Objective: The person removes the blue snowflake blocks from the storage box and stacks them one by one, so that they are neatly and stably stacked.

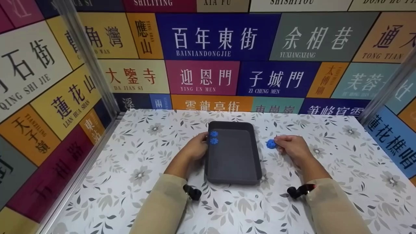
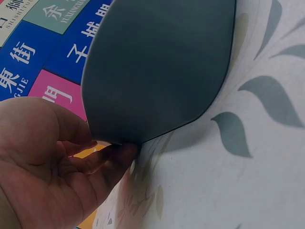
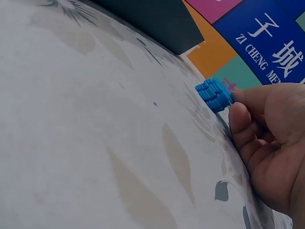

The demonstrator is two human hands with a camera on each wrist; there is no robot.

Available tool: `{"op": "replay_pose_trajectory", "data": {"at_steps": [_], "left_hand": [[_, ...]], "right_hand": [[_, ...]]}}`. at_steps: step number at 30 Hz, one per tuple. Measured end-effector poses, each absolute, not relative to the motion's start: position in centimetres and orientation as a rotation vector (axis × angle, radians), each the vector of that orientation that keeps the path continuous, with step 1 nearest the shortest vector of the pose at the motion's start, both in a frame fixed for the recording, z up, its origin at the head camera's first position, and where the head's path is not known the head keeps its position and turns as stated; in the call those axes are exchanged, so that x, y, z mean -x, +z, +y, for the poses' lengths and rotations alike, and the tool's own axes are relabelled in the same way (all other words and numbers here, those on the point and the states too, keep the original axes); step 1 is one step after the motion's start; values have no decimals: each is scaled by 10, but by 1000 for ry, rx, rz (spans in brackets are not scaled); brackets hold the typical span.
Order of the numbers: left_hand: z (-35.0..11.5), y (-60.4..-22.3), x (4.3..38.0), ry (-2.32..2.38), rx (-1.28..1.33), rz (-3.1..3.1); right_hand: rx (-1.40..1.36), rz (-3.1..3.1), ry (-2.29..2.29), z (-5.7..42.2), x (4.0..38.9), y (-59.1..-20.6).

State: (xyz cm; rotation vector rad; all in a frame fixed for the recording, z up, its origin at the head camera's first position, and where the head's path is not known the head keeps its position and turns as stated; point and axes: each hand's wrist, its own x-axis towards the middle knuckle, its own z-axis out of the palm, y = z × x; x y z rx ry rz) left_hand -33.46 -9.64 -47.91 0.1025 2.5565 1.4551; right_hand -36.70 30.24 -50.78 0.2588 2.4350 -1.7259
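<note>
A dark grey rectangular tray (image 1: 233,159) lies on the table, its long sides running away from me. My left hand (image 1: 196,148) holds its left side, and the left wrist view shows the fingertips (image 2: 126,151) low against the wall near a corner. Two small blue gear-shaped pieces (image 1: 214,141) sit inside, one behind the other along the left wall. To the right of the tray, my right hand (image 1: 294,147) pinches a blue toothed piece (image 1: 271,144) between thumb and fingers. Up close in the right wrist view, this blue piece (image 3: 214,95) looks layered, just above the tabletop.
A white cloth with grey leaves and flowers covers the table (image 1: 146,201). Behind it stands a wall of colourful sign panels (image 1: 217,35), with more panels at both sides. Metal posts (image 1: 91,61) rise at the back corners. Small black devices (image 1: 192,192) sit on both wrists.
</note>
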Motion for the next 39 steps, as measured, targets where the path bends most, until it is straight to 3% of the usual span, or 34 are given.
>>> {"op": "replay_pose_trajectory", "data": {"at_steps": [12,27,39], "left_hand": [[-97,-479,332,1423,-124,2589],[-99,-479,334,1402,-109,2584],[-97,-478,334,1377,-152,2617]], "right_hand": [[-228,2405,-1899,292,357,-502],[64,2274,-2105,213,335,-474],[159,2322,-2059,183,325,-458]]}}
